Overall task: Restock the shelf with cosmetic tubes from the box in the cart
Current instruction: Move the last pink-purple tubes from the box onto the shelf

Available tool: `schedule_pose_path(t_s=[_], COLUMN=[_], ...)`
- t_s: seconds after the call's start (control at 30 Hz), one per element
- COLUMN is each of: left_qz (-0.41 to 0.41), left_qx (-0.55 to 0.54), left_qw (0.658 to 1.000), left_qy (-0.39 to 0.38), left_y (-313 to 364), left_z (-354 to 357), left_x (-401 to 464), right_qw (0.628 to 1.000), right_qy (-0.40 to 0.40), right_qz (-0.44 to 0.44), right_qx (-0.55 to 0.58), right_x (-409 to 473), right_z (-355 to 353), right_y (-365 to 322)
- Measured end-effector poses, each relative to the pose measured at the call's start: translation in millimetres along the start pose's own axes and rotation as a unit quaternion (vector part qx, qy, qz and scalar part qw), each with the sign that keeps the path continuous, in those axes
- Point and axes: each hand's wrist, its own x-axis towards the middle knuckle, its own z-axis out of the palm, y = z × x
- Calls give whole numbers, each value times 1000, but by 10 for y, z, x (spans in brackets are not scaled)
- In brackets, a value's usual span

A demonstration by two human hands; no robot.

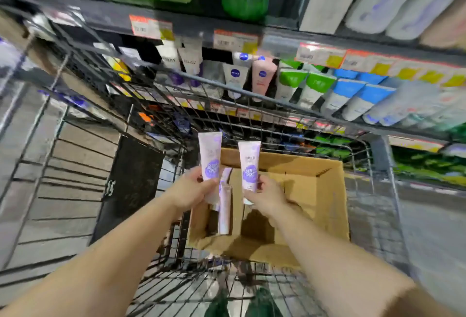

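Cosmetic tubes, one per hand: my left hand (191, 192) is closed around the lower end of the left tube (209, 156), and my right hand (264, 197) is closed around the lower end of the right tube (249, 165), both tubes upright with the crimped end up, held just above the cardboard box (327, 205). Box sits open in the wire cart (83, 165); at least one more tube (225, 205) of the same pale pink-and-purple kind stands inside it, between my hands and lower down. Judgement on the step: both are lifted clear of the box, so the next move is to carry them up over the far cart rim to the shelf (227, 112). I should raise them high enough to clear the rim, keep the printed faces forward, and set them cap-down like the stock already there, one at a time so neither topples its neighbours. Which slot takes this product I cannot tell from here. Writing: my tubes carry a purple round patch with white characters, too blurred to read. On the shelf, the white Nivea tube (235, 78) and the pink Nivea tube (263, 75) show the blue round NIVEA mark; two white tubes to their left (179, 58) appear to read OLAY. Green-topped tubes (305, 87) and blue-topped tubes (353, 97) are unreadable. Price tags (235, 40), orange, white and yellow, are smeared by motion; nothing legible.
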Motion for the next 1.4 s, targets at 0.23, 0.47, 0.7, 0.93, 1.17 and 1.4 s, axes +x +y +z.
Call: schedule_pose_path(t_s=[0.23,0.47,0.7,0.93,1.17,1.4], left_qz=[78,213,358,476,494,497], left_qx=[11,47,140,148,149,128], left_qw=[996,967,905,851,842,845], left_qy=[-45,-132,-184,-166,-155,-151], left_y=[1076,2408,3443,4154,4676,5471], left_z=[449,1740,3835,5824,6738,7274], left_x=[-599,-1268,-1982,-2564,-2480,-1950], right_qw=[992,962,918,863,835,818], right_qy=[50,166,292,409,445,465], right_qz=[-70,-169,-245,-271,-270,-285], right_qx=[90,139,109,117,179,182], right_x=[-860,-1861,-2924,-3828,-3786,-3349], right_z=[-1051,-2839,-5103,-6969,-8063,-9089], right_y=[-490,-707,-139,587,917,640])
